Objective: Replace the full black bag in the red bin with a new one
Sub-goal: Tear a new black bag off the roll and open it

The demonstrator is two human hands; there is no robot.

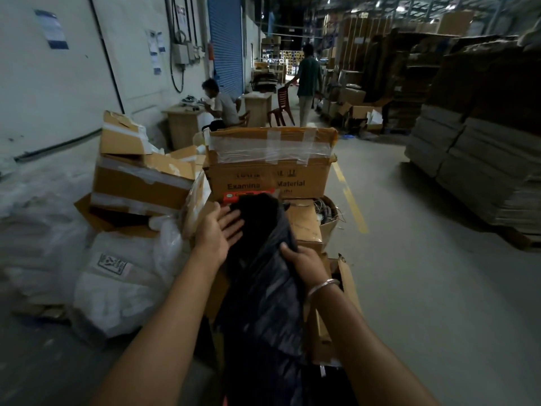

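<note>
A black plastic bag point(263, 288) hangs in front of me, long and crumpled, running from chest height to the bottom of the view. My right hand point(304, 265), with a metal bangle on the wrist, grips its right side. The fingers of my left hand point(218, 232) are spread flat against the bag's upper left, near its top. Just behind the bag's top, a small strip of red point(234, 197) shows; I cannot tell whether it is the red bin. A sliver of red also shows at the very bottom edge.
A taped cardboard box point(269, 168) printed "Examination Material" stands right ahead, with more torn boxes point(140, 177) to the left and white plastic sacks point(117, 276) on the floor. Stacked flat cardboard point(474, 142) lines the right. One person sits at a desk point(222, 106); another walks away point(307, 80).
</note>
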